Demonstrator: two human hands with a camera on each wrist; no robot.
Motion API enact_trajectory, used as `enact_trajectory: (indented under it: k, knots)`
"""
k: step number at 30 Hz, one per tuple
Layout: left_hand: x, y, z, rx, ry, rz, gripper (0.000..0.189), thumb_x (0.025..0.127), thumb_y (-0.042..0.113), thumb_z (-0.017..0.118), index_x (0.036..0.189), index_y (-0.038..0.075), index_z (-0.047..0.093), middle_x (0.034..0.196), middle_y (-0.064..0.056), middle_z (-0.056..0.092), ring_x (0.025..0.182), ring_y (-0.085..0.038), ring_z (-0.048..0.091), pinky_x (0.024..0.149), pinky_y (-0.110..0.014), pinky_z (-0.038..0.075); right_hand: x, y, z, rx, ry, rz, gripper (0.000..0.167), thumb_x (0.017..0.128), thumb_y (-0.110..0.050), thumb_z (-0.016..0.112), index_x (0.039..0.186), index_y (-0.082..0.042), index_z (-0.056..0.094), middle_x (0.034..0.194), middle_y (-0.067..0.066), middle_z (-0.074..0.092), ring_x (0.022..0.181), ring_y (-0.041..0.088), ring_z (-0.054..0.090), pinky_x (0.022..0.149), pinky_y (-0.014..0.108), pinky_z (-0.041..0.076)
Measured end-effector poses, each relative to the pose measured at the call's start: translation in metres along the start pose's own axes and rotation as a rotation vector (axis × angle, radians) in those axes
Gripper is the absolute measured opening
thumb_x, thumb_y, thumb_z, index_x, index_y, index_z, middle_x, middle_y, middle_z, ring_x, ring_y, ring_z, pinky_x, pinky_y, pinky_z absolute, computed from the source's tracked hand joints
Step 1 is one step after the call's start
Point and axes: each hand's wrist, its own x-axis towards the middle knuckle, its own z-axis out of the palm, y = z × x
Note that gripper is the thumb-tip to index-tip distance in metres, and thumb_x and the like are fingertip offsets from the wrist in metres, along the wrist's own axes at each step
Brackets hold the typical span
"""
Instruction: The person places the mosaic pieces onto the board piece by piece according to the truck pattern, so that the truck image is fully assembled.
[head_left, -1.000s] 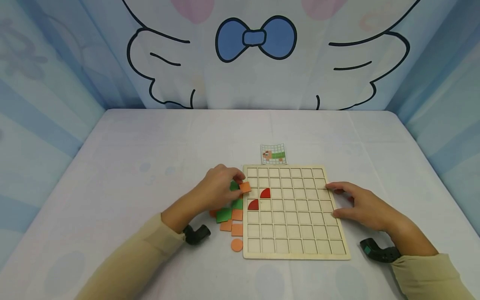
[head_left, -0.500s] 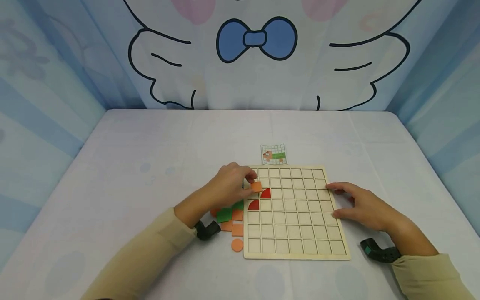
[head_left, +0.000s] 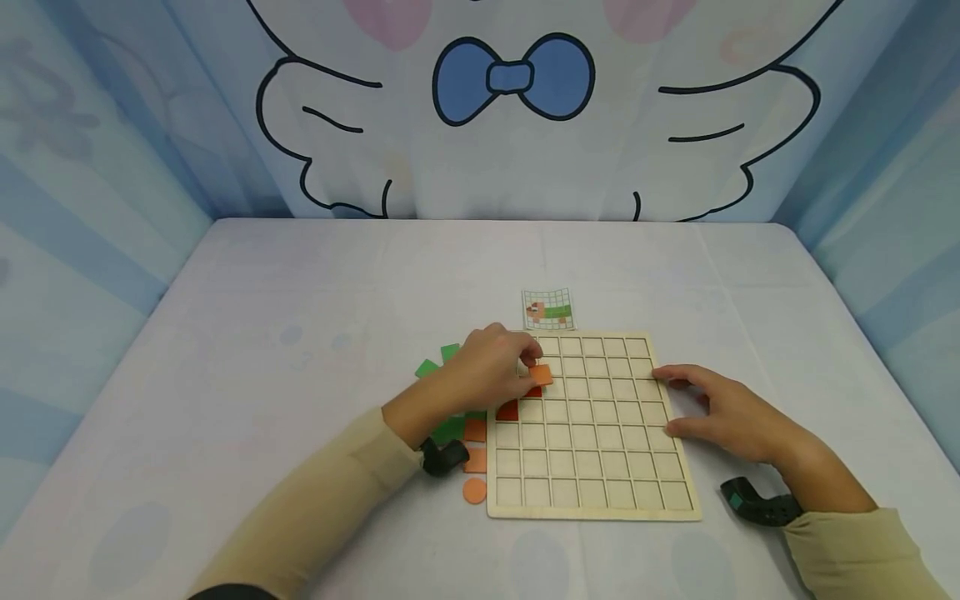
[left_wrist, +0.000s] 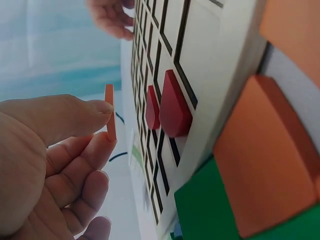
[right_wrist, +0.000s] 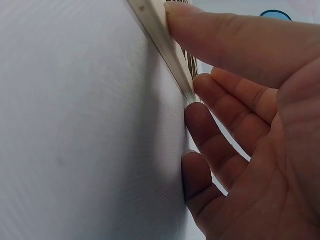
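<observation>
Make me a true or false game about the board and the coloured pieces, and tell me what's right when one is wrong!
1. The left hand pinches an orange square. True.
2. The right hand holds a green piece. False: the right hand touches the edge of the board.
3. Two red pieces lie on the board. True.
4. The round orange piece sits on the board. False: the round orange piece lies on the table, beside the board.
5. The picture card lies just past the board's far edge. True.
</observation>
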Motion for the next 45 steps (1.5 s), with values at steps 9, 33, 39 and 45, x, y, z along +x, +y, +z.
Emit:
enact_trajectory:
  k: [9,33,39,45]
  knots:
    - [0.007,0.007,0.006,0.036,-0.032,-0.006,0.029,0.093,0.024,0.071,0.120,0.012,0.070,0.106,0.005,0.071,0.105,-0.019,0.058,0.092,-0.039,0.045,0.000,0.000,-0.001,-0.012,-0.001,-0.010,0.066,0.086,-0.023,0.080,0.142,-0.005,0.049,0.140,0.019,0.051,0.126,0.037,0.046,0.097,0.058,0.039]
    - [0.015,0.008,0.020,0.123,-0.046,0.026,0.029,0.094,0.025,0.069,0.120,0.012,0.069,0.103,0.005,0.070,0.098,-0.016,0.060,0.084,-0.033,0.047,0.000,0.002,0.001,0.004,0.001,-0.002,0.067,0.086,-0.022,0.080,0.143,-0.005,0.049,0.139,0.018,0.052,0.124,0.037,0.046,0.098,0.059,0.038]
    - [0.015,0.009,0.018,0.139,-0.068,0.016,0.030,0.094,0.023,0.068,0.123,0.014,0.068,0.103,0.009,0.069,0.097,-0.016,0.058,0.087,-0.035,0.046,0.000,0.002,0.001,0.006,0.002,-0.003,0.066,0.086,-0.022,0.080,0.142,-0.005,0.049,0.139,0.018,0.052,0.125,0.037,0.046,0.098,0.059,0.038]
    - [0.015,0.010,0.018,0.135,-0.074,0.010,0.031,0.094,0.023,0.069,0.123,0.014,0.068,0.102,0.009,0.069,0.097,-0.017,0.058,0.086,-0.037,0.046,0.000,0.002,0.001,0.011,0.000,-0.004,0.066,0.086,-0.022,0.080,0.142,-0.005,0.049,0.140,0.019,0.051,0.126,0.038,0.045,0.098,0.060,0.038]
